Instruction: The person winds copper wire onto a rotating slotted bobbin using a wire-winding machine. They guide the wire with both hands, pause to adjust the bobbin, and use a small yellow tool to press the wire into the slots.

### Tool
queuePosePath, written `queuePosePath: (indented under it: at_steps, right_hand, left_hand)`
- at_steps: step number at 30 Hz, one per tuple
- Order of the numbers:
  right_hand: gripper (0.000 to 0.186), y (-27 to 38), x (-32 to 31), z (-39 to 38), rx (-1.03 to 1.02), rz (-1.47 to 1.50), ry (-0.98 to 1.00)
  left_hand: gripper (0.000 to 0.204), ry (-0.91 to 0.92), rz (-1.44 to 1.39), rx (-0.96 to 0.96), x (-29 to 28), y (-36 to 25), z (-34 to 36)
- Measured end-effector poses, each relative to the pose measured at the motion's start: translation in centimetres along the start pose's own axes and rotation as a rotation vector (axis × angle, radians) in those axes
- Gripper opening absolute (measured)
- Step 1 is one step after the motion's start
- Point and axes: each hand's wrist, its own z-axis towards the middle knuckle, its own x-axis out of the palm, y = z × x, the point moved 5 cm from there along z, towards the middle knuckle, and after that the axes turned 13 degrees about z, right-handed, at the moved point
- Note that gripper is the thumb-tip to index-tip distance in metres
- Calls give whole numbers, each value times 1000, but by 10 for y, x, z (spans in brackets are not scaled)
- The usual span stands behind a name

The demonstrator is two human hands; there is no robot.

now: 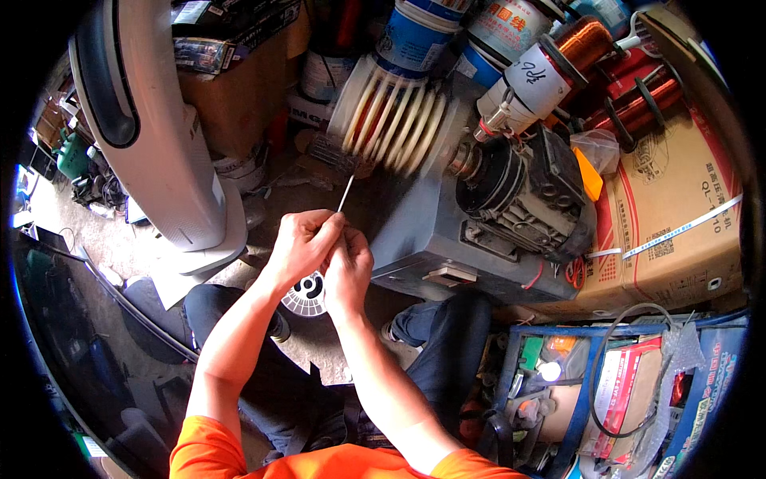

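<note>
Though slim, straight rod, perhaps plastic.

- Ahead of the hands: a rod jutting from between them, then a slatted frame.
- Behind that frame: a tub.
- Ahead and to the right of the hands: a motor, on a machine base.
- Farther right: a carton, with a wire spool at its far side.
- Right of the hands, nearer the body: a crate, a cable looping over it.
- Left of the hands: a tower-shaped appliance.
- Below the hands: a disc.
</note>
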Motion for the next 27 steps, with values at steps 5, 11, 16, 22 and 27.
queuePosePath:
  at_steps: [5,11,16,22,27]
  right_hand:
    - [19,0,0,1,-1,-11,4]
    - [16,3,2,-2,57,6,-5]
    - [18,-1,-5,2,14,13,-7]
    - [20,-7,-9,0,-16,35,-21]
    - [13,4,-4,-4,-48,63,30]
  left_hand:
    - [30,15,22,-23,-3,-5,0]
    - [28,43,10,-73,-3,-6,-2]
    - [28,53,11,-66,0,-7,-1]
    - [26,59,4,-58,-1,-6,-2]
    - [23,33,15,10,4,1,-2]
